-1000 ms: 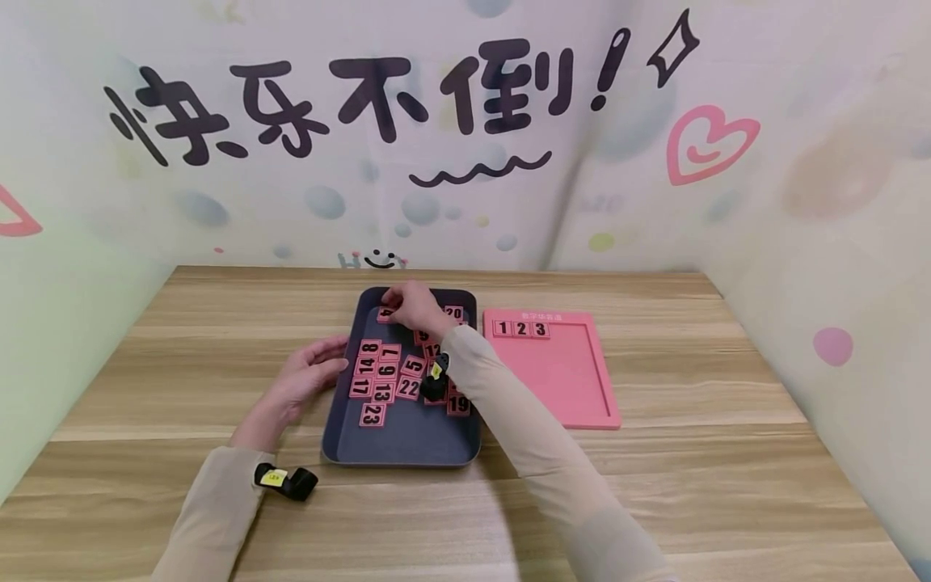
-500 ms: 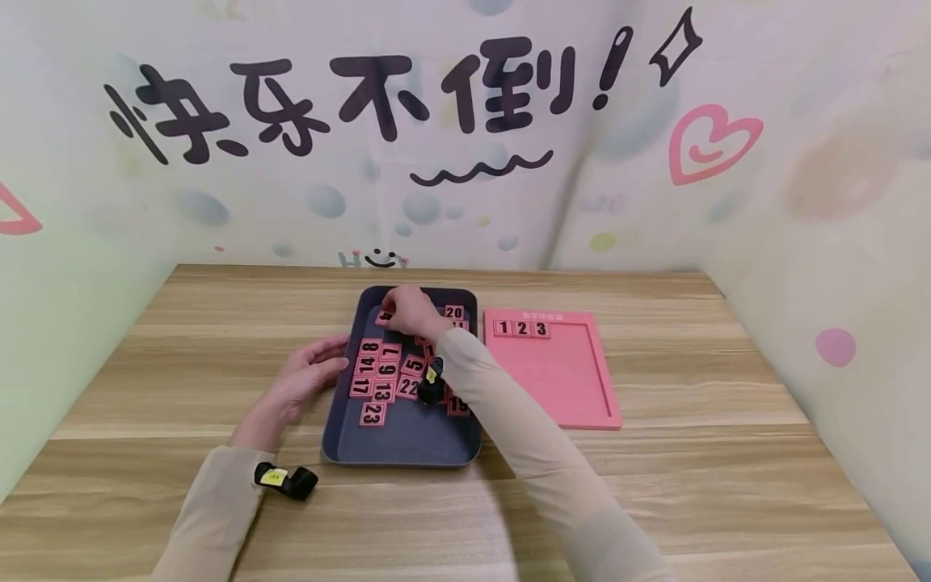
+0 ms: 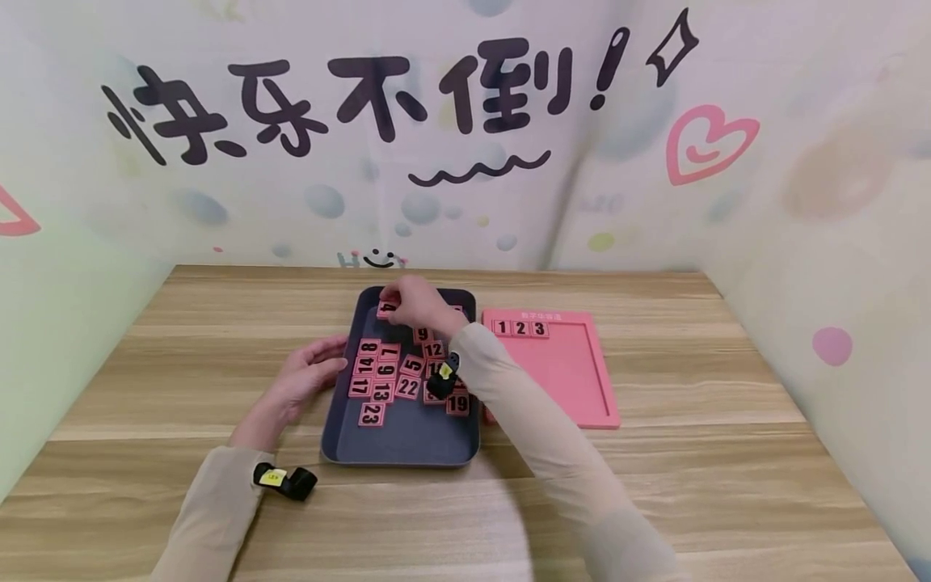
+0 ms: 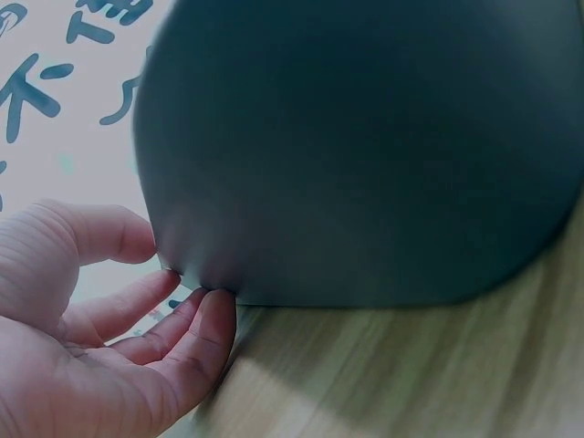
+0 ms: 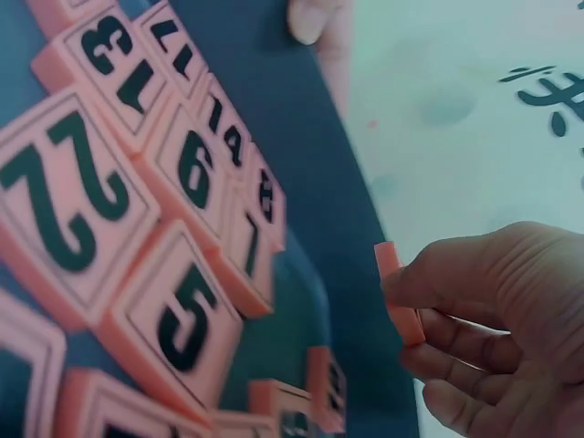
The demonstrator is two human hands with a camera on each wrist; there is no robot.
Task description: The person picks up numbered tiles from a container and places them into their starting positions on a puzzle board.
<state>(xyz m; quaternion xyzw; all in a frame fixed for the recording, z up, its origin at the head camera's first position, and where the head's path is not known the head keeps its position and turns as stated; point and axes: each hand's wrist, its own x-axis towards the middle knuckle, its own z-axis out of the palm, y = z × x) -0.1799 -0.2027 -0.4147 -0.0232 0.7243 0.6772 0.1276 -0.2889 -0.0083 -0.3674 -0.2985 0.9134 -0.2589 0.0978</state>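
Note:
My right hand (image 3: 422, 307) pinches a pink number tile, the 4 (image 3: 386, 309), between thumb and fingers over the far left part of the dark tray (image 3: 407, 446). In the right wrist view that tile (image 5: 401, 306) shows edge-on, clear of the others. Tiles such as 5 (image 5: 185, 319), 22 (image 5: 68, 196) and 13 (image 5: 109, 64) lie in the tray in various orientations. Against the tray's left side rests my left hand (image 3: 309, 376); the left wrist view shows its fingertips (image 4: 217, 315) touching the outer wall, fingers loosely extended.
A pink square board (image 3: 553, 380) with a raised frame lies right of the tray, tiles 1 (image 3: 502, 328), 2 (image 3: 520, 328) and 3 (image 3: 539, 329) in a row at its top left. All stand on a wooden table (image 3: 698, 453) before a printed backdrop (image 3: 291, 210).
My right hand dipped at the tile 4, then rose slightly to the right with the tile in its pinch. The left hand and the tray have stayed put.

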